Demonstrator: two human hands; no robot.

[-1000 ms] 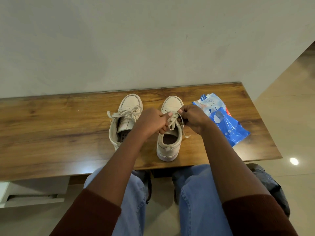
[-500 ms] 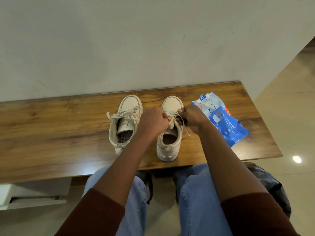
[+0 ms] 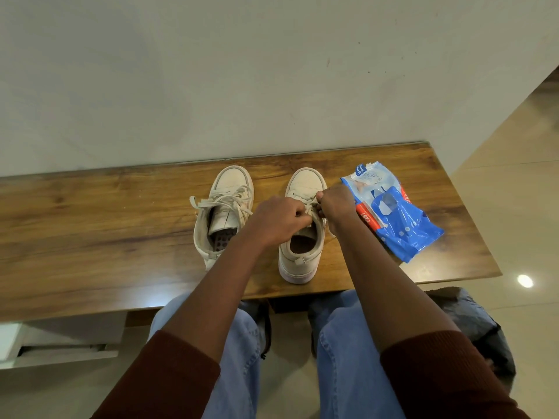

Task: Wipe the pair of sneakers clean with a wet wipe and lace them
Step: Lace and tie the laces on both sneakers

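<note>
The cream flat lace (image 3: 311,207) of the right-hand cream low-top sneaker (image 3: 305,183) is held over the shoe's tongue by both hands. The left grip (image 3: 278,222) is clenched round one part of the lace, knuckles up, and covers the shoe's left eyelet row. The right grip (image 3: 337,207) pinches another part of it at the right eyelet row, fingertips turned inward. The two grips almost touch above the tongue. This sneaker stands on its sole on the brown wood-grain worktop (image 3: 90,231), toe toward the back edge and heel just short of the front edge, about midway along.

Just to its left, apart from it, stands the left-hand cream low-top sneaker (image 3: 231,180), parallel and pointing the same way. Its own cream laces (image 3: 223,202) lie loosely crossed over an open throat, with one end hanging over its left side.

On the other side, toward the right edge of the worktop, lies a blue and white soft plastic pack of wet wipes (image 3: 393,213), flat and slanted, its near corner close to the right wrist.

Behind the back edge rises a plain pale wall (image 3: 242,71). Below the front edge are light blue jeans (image 3: 348,358) and dark red sleeves (image 3: 438,373). A dark bag (image 3: 478,328) sits on the beige tiled floor (image 3: 514,182) at the right.
</note>
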